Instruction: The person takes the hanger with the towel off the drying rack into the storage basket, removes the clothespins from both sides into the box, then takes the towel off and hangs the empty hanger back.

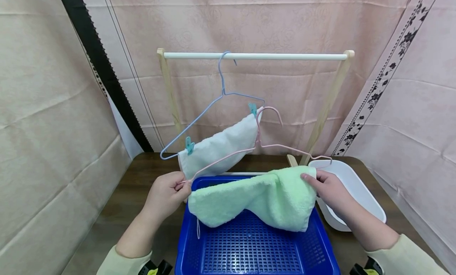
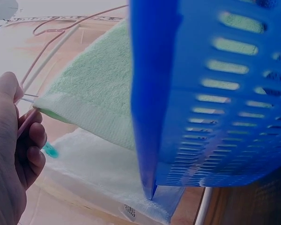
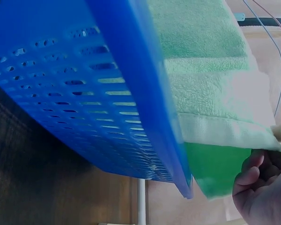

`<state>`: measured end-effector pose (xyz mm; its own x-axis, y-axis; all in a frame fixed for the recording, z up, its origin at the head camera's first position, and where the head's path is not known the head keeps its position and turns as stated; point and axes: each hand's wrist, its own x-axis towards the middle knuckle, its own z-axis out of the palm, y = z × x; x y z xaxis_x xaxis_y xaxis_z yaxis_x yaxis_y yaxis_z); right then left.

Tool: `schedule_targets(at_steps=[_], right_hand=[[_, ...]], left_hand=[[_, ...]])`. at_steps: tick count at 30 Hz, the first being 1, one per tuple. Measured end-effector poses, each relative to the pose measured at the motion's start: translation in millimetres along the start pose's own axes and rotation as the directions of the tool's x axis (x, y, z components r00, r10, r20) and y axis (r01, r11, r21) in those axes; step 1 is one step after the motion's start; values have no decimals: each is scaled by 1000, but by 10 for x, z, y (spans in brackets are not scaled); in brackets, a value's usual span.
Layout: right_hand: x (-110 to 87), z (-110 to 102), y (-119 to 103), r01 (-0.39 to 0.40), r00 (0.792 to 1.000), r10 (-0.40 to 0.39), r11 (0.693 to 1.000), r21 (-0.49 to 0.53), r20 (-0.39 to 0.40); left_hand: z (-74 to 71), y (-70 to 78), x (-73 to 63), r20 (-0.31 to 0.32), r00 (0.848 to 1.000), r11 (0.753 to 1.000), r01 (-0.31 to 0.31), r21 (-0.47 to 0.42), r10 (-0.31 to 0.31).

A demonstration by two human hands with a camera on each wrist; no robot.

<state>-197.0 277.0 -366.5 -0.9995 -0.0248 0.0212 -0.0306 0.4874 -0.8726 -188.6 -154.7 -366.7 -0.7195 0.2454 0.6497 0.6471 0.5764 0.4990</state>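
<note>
My left hand [image 1: 167,193] pinches the left end of a pink wire hanger [image 1: 231,153], right at the corner of a light green towel [image 1: 249,195]. In the left wrist view, a thin white loop [image 2: 29,97] shows at that corner. My right hand [image 1: 327,186] grips the towel's upper right corner between thumb and fingers. The towel hangs loosely between both hands, over a blue perforated basket [image 1: 189,239]. The pink hanger stands upright behind it, its hook bent to the right. In the right wrist view, the towel's pale hem [image 3: 220,129] runs to the fingertips.
Behind, a blue hanger [image 1: 203,110] hangs on the white bar [image 1: 285,56] of a wooden-post rack. Teal clips [image 1: 189,145] fasten a white towel [image 1: 228,144] to it. A white basin [image 1: 372,203] stands right of the basket on the brown table [image 1: 121,203]. Cloth curtains surround the table.
</note>
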Motion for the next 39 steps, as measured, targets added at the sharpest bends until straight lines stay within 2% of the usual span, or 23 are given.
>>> schedule_targets(at_steps=[14, 24, 39], right_hand=[[-55, 48, 8, 102, 995, -102, 995, -1, 21], [-122, 62, 17, 144, 989, -140, 983, -112, 46], [-226, 96, 4, 224, 973, -209, 961, -162, 102]], left_hand=[[22, -11, 17, -25, 1000, 999, -10, 31, 11], [31, -8, 27, -18, 1000, 999, -1, 43, 1], [33, 1, 32, -27, 1000, 998, 5, 61, -3]])
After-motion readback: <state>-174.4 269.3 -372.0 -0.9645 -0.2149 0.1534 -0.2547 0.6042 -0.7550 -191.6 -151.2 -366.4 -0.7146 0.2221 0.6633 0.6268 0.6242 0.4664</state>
